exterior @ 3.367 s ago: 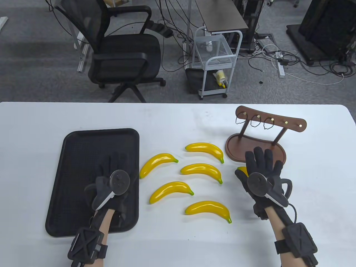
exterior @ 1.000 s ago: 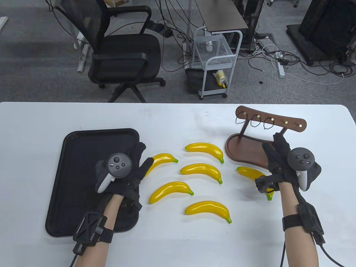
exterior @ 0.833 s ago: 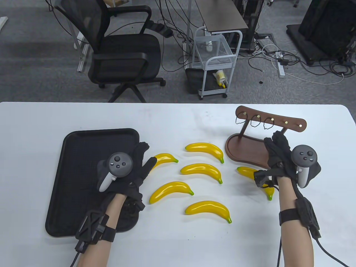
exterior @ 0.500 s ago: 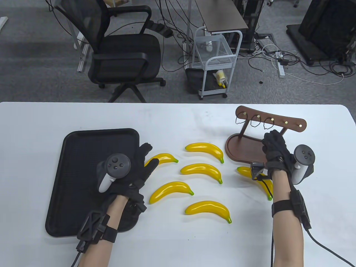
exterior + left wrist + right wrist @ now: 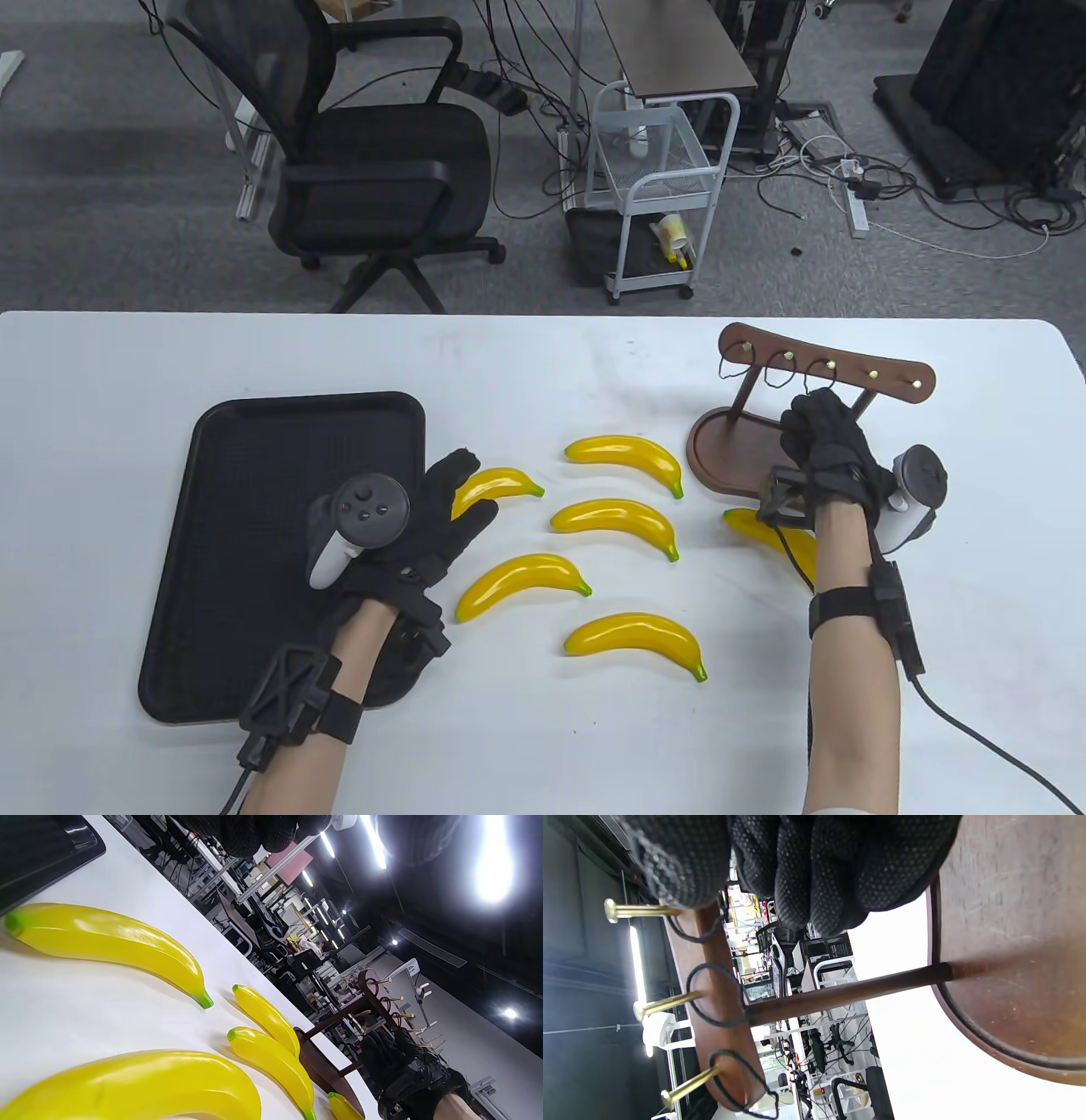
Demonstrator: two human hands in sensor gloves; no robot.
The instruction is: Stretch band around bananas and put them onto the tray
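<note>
— Where are the bananas (image 5: pixel 614 525)?
— Six shiny yellow ones with green tips lie loose on the white surface (image 5: pixel 543 747), beside the flat black tray (image 5: pixel 229 441).
— And the bands (image 5: pixel 717 995)?
— Thin black loops hang on brass pegs of the brown wooden rack (image 5: pixel 882 378).

From above I see an evenly and brightly lit white tabletop (image 5: pixel 543 365), sharp throughout, with only soft short shadows under the bananas (image 5: pixel 612 519). Their glossy skins carry small white highlights. The tabletop's far edge bows slightly, a wide-lens bend. My left wrist view is tilted, dim beyond the tabletop, with ceiling strip lights (image 5: pixel 494 861) blown out into glare. My right wrist view lies sideways; the gloved fingers (image 5: pixel 814 870) close to the lens are sharp, the room behind small and cluttered.
</note>
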